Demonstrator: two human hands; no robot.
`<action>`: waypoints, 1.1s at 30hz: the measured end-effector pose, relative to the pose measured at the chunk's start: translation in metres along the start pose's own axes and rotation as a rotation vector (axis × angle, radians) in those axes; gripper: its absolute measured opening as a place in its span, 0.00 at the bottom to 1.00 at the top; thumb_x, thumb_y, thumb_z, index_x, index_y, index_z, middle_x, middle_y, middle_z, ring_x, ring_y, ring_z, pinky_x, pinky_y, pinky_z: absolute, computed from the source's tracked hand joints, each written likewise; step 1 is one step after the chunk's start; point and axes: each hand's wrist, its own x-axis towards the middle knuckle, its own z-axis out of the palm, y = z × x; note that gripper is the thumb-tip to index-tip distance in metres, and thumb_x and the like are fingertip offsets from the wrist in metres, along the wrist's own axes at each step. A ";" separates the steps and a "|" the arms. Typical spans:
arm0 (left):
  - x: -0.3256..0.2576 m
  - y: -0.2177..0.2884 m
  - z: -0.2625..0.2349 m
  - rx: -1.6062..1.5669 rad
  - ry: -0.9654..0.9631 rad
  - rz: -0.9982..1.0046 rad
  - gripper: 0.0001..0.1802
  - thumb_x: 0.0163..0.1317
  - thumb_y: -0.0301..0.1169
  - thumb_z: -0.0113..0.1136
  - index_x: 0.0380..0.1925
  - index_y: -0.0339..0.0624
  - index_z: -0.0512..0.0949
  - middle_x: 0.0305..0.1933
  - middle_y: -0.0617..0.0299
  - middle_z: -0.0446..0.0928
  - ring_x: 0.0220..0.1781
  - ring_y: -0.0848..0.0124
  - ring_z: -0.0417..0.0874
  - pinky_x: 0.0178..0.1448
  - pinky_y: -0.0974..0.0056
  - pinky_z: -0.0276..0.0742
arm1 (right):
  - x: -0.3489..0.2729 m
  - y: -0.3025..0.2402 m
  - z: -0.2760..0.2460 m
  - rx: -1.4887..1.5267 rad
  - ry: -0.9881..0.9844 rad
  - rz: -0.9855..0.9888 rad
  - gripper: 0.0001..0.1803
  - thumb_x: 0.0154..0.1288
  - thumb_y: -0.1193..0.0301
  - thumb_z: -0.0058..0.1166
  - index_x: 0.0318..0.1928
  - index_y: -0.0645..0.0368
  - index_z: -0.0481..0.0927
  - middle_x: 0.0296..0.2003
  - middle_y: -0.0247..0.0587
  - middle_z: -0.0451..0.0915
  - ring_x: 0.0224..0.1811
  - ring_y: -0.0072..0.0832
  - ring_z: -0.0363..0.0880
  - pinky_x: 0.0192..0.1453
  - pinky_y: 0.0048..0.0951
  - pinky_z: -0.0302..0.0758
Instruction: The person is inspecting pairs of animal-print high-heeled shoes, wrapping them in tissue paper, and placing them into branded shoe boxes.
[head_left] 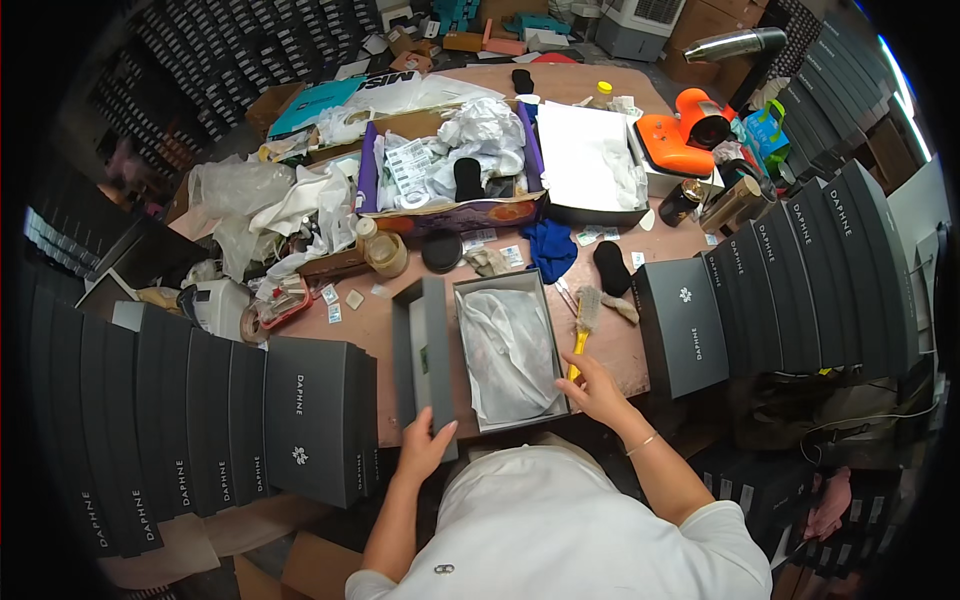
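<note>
Because the work sits at the near edge of the crowded tabletop [640, 350], here is how I read it.

Box: the open dark grey cardboard shoe box [510, 350], lined with crumpled white tissue paper [510, 355], stands right at the near edge, between my two hands.

Lid: the matching dark grey box lid [425, 355] lies just beside the box on its left, one end at the edge.

Risk, lid: I judge a careless push could tip the lid off the edge, since so little tabletop lies under that end.

Risk, brush: the yellow-handled brush [582, 335] lies touching my right fingers; a sweep could knock it into the tissue.

Left hand [425, 445]: fingers spread loosely over the lid's near end, grasping it lightly.

Right hand [595, 390]: half-curled at the box's near right corner, touching the wall and the brush handle; I cannot tell whether it grips either.
</note>
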 end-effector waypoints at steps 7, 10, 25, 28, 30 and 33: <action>0.038 -0.015 0.041 -0.426 -0.220 -0.320 0.33 0.66 0.38 0.59 0.65 0.34 0.59 0.60 0.53 0.72 0.62 0.64 0.74 0.60 0.60 0.71 | 0.003 0.014 0.013 0.366 0.341 -0.018 0.38 0.65 0.51 0.54 0.66 0.64 0.62 0.55 0.58 0.75 0.58 0.42 0.75 0.58 0.33 0.72; 0.075 -0.028 0.059 0.742 0.218 0.385 0.32 0.67 0.37 0.57 0.64 0.31 0.61 0.59 0.51 0.72 0.61 0.63 0.74 0.60 0.61 0.71 | 0.029 0.029 0.021 0.339 0.310 0.057 0.38 0.65 0.50 0.53 0.65 0.65 0.65 0.53 0.61 0.76 0.58 0.46 0.75 0.59 0.37 0.71; 0.104 -0.018 0.133 -0.165 -0.328 0.016 0.34 0.67 0.35 0.58 0.67 0.33 0.58 0.59 0.50 0.71 0.58 0.67 0.74 0.61 0.63 0.71 | -0.039 0.040 -0.079 0.722 0.348 -0.065 0.39 0.60 0.66 0.59 0.70 0.62 0.58 0.64 0.43 0.66 0.64 0.31 0.64 0.67 0.30 0.62; 0.092 0.063 0.179 -0.057 -0.485 0.228 0.36 0.65 0.36 0.59 0.69 0.39 0.57 0.66 0.43 0.65 0.68 0.59 0.67 0.66 0.59 0.67 | -0.100 0.115 -0.179 0.662 0.737 0.069 0.31 0.64 0.65 0.54 0.64 0.67 0.66 0.57 0.44 0.74 0.57 0.27 0.72 0.62 0.28 0.68; 0.088 0.083 0.144 0.269 -0.320 0.406 0.33 0.63 0.34 0.61 0.66 0.38 0.63 0.67 0.45 0.65 0.70 0.58 0.65 0.70 0.57 0.62 | -0.122 0.131 -0.222 0.108 0.820 0.121 0.24 0.68 0.67 0.51 0.60 0.68 0.72 0.54 0.45 0.77 0.56 0.29 0.74 0.61 0.27 0.69; 0.076 0.068 0.063 0.602 0.208 0.542 0.31 0.60 0.35 0.62 0.63 0.37 0.67 0.66 0.43 0.65 0.69 0.52 0.65 0.71 0.55 0.60 | -0.104 0.084 -0.204 0.240 1.049 0.096 0.17 0.70 0.68 0.49 0.55 0.62 0.76 0.43 0.36 0.79 0.41 0.19 0.77 0.43 0.19 0.73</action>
